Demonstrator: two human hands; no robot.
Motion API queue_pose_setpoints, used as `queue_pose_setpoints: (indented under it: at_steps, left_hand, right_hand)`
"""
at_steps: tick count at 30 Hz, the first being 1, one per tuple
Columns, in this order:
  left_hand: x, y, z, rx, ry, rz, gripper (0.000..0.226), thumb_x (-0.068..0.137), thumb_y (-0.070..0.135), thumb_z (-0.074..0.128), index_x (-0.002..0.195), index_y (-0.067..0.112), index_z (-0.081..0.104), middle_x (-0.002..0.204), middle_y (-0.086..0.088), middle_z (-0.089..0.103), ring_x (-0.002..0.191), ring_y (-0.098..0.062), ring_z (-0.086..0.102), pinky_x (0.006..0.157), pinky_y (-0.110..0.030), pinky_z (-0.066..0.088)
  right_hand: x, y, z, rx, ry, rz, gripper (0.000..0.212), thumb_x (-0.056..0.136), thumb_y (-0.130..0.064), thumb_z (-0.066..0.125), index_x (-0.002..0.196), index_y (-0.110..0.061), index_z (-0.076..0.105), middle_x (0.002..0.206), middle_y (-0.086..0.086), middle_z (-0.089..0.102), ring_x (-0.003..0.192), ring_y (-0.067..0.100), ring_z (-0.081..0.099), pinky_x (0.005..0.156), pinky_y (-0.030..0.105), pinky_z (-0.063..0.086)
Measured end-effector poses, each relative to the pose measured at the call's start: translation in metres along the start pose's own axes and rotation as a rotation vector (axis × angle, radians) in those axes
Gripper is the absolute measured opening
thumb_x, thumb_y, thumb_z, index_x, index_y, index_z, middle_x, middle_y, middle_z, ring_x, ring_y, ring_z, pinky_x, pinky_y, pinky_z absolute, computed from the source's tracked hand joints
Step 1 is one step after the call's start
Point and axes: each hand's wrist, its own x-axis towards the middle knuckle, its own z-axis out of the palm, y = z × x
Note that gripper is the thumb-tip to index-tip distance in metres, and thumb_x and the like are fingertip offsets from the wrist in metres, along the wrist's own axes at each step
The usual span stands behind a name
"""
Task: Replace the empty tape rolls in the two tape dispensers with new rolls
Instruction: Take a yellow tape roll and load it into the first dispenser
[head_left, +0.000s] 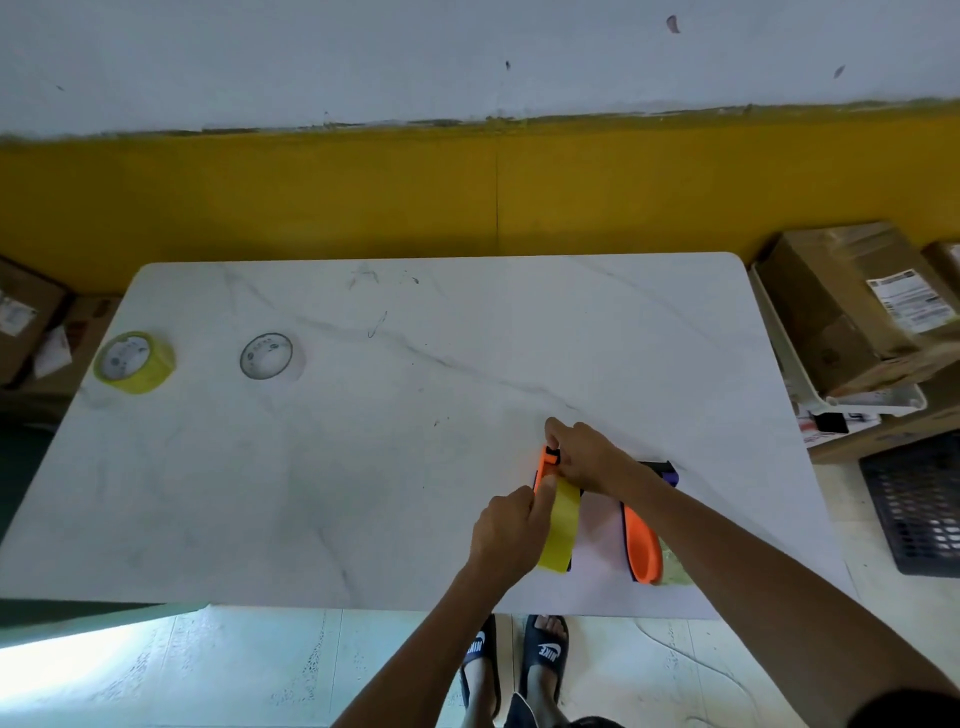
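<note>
Two hands are busy near the front edge of the table (363, 467), toward its right side. The left hand (511, 530) has its fingers curled shut around the yellow roll (560, 525) seated in an orange dispenser (546, 465), steadying it, it seems, so the body cannot twist. Just beyond, the right hand (584, 457) pinches its fingertips together at the dispenser's head, on or beside a small black part; what exactly is pinched is too small to tell. My read: the tape end is being threaded through the front, so the new roll looks already seated here. Just to the right, under the right forearm, lies the second dispenser (644, 545), orange handle pointing at the front edge, with a pale roll showing at that end. Far off, by the left edge, a fresh yellow roll of tape (136, 362) lies flat. Beside it, toward the middle, sits a thin, clear, nearly bare ring (267, 356), likely a spent core set aside out of the way.
</note>
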Motion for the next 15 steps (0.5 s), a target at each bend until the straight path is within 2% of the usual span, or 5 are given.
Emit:
queue_pose_setpoints:
  at_steps: [2, 4, 6, 12, 15]
  left_hand:
    - [0.001, -0.004, 0.001, 0.163, 0.045, 0.092, 0.046, 0.076, 0.042, 0.074, 0.105, 0.018, 0.048, 0.063, -0.001, 0.052, 0.048, -0.019, 0.051, 0.043, -0.026, 0.043]
    - [-0.004, 0.003, -0.001, 0.356, 0.195, 0.100, 0.054, 0.082, 0.070, 0.046, 0.093, 0.017, 0.049, 0.073, -0.002, 0.056, 0.064, -0.023, 0.054, 0.060, -0.030, 0.046]
    - [-0.005, -0.003, 0.005, 0.466, 0.184, 0.071, 0.073, 0.074, 0.084, 0.034, 0.091, 0.016, 0.052, 0.084, -0.005, 0.064, 0.073, -0.025, 0.061, 0.069, -0.033, 0.051]
    - [-0.011, -0.009, 0.004, 0.480, 0.165, 0.053, 0.076, 0.064, 0.086, 0.044, 0.098, 0.019, 0.055, 0.091, -0.002, 0.067, 0.083, -0.024, 0.065, 0.074, -0.035, 0.052]
    - [-0.010, -0.015, -0.004, 0.537, 0.156, 0.060, 0.078, 0.063, 0.085, 0.047, 0.101, 0.018, 0.055, 0.094, -0.002, 0.067, 0.087, -0.025, 0.065, 0.076, -0.035, 0.050]
  right_hand:
    - [0.001, 0.001, -0.002, -0.030, 0.005, -0.054, 0.016, 0.083, -0.004, 0.051, 0.085, -0.012, 0.037, 0.062, -0.002, 0.037, 0.056, 0.016, 0.034, 0.049, 0.026, 0.023]
    - [0.004, 0.008, -0.011, -0.111, 0.041, -0.080, 0.013, 0.082, 0.001, 0.049, 0.090, -0.008, 0.044, 0.062, -0.001, 0.040, 0.064, 0.023, 0.039, 0.053, 0.022, 0.024]
    - [0.007, 0.022, -0.022, -0.183, 0.097, -0.058, 0.020, 0.081, 0.005, 0.046, 0.099, -0.003, 0.048, 0.072, 0.010, 0.054, 0.075, 0.026, 0.045, 0.063, 0.028, 0.030]
    - [0.019, 0.034, -0.025, -0.293, 0.254, 0.039, 0.037, 0.076, 0.015, 0.044, 0.109, -0.003, 0.048, 0.081, 0.011, 0.046, 0.084, 0.024, 0.035, 0.061, 0.033, 0.028]
    - [0.025, 0.045, -0.029, -0.340, 0.329, 0.090, 0.045, 0.072, 0.017, 0.045, 0.113, -0.001, 0.049, 0.088, 0.018, 0.055, 0.088, 0.027, 0.040, 0.061, 0.036, 0.032]
